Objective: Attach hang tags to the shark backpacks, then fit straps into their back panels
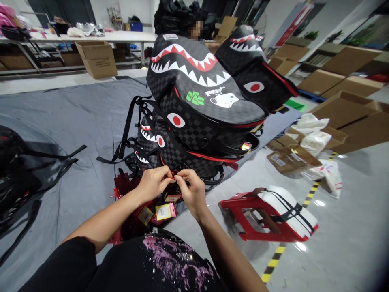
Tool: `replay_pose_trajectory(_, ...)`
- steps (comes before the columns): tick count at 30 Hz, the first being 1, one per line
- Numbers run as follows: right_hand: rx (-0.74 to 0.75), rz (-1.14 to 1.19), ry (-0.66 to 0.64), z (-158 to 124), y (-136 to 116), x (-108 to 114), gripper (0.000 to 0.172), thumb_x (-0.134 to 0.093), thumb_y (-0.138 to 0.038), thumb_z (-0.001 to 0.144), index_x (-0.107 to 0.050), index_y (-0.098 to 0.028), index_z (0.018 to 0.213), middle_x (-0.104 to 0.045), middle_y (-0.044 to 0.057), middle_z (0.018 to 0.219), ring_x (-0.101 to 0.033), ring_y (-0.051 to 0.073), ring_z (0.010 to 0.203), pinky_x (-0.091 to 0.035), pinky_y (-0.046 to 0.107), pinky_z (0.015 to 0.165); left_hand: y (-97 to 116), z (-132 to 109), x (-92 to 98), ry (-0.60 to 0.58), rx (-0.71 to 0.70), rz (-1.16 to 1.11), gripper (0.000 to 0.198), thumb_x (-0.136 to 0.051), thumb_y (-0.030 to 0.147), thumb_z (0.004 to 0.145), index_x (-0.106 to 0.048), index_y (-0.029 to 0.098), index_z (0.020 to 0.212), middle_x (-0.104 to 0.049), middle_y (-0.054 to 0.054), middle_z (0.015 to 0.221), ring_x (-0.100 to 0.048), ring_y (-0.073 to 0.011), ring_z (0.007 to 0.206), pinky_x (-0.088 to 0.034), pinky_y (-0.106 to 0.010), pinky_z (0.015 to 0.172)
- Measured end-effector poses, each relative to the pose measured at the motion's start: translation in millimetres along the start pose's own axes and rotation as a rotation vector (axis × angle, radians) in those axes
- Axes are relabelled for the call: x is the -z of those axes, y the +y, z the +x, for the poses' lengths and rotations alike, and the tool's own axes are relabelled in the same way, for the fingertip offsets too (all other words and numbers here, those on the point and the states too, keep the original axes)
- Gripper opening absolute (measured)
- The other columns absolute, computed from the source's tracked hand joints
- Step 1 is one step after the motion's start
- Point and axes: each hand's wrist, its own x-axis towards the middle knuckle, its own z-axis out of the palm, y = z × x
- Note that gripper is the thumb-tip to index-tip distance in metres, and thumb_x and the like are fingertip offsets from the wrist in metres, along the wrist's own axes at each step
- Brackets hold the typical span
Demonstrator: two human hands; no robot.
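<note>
My left hand (155,181) and my right hand (192,191) meet in front of my body, fingertips pinched together. Between them is a thin red strip (172,174), mostly hidden by the fingers. Below lie dark red glossy pieces and paper tags (164,211) with printed labels. Just beyond my hands rises a pile of black checkered backpacks; the large top backpack (206,97) bears shark teeth, a red eye and green and white prints. A lower backpack (197,160) with red piping sits under it.
Another black backpack (13,170) lies at left, its straps spread on the grey sheet (75,117). To the right, a red stool (243,207) with a strapped white pad stands on the floor. Cardboard boxes (291,158) and white plastic bags fill the right side. A long table (127,37) runs behind.
</note>
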Motion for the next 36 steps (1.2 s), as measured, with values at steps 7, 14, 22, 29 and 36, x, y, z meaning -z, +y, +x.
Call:
replay_pose_trajectory(7,0.013,-0.038,-0.014,-0.4,-4.2,3.2,0.004,-0.059,-0.020,0.089,-0.060,-0.022,0.086,-0.067,0.000,0.079,-0.063,0.015,0.069,-0.053,0.027,0.066,-3.1,2.7,3.7,-0.082,-0.085,-0.037,0.012,-0.056,0.021,0.093,-0.068,0.019,0.092,-0.073,-0.001,0.088,-0.067,-0.0132,0.078,-0.046,-0.023,0.069)
replay_pose_trajectory(14,-0.023,-0.048,-0.018,-4.1,0.0,-2.0,0.004,-0.060,-0.027,0.091,-0.060,-0.023,0.090,-0.067,0.000,0.081,-0.063,0.015,0.068,-0.053,0.030,0.067,-7.5,5.5,10.3,-0.157,-0.115,-0.083,0.015,-0.053,0.021,0.095,-0.067,0.021,0.098,-0.073,0.000,0.093,-0.067,-0.0119,0.083,-0.048,-0.022,0.073)
replay_pose_trajectory(22,0.002,-0.046,-0.001,-5.4,0.7,-6.3,0.006,-0.061,-0.029,0.092,-0.059,-0.023,0.091,-0.067,0.001,0.082,-0.063,0.015,0.069,-0.052,0.030,0.066,-12.2,1.9,8.9,-0.107,-0.196,0.038,0.016,-0.050,0.024,0.097,-0.065,0.018,0.097,-0.072,-0.002,0.094,-0.067,-0.0127,0.084,-0.047,-0.023,0.069)
replay_pose_trajectory(29,-0.014,-0.007,0.019,-6.7,-0.2,-8.2,0.007,-0.061,-0.029,0.092,-0.060,-0.023,0.090,-0.065,0.000,0.079,-0.062,0.015,0.067,-0.051,0.029,0.064,-12.5,-1.6,9.6,-0.141,-0.182,-0.013,0.018,-0.050,0.024,0.098,-0.066,0.020,0.104,-0.073,-0.002,0.102,-0.069,-0.0125,0.090,-0.051,-0.023,0.076)
replay_pose_trajectory(36,-0.016,0.031,0.045,-10.5,5.6,-10.7,0.006,-0.063,-0.028,0.092,-0.060,-0.022,0.090,-0.065,0.000,0.079,-0.062,0.014,0.067,-0.051,0.028,0.065,-13.5,-3.8,8.2,-0.084,-0.225,0.068,0.018,-0.050,0.025,0.098,-0.065,0.018,0.093,-0.073,-0.002,0.091,-0.068,-0.0121,0.081,-0.049,-0.022,0.068)
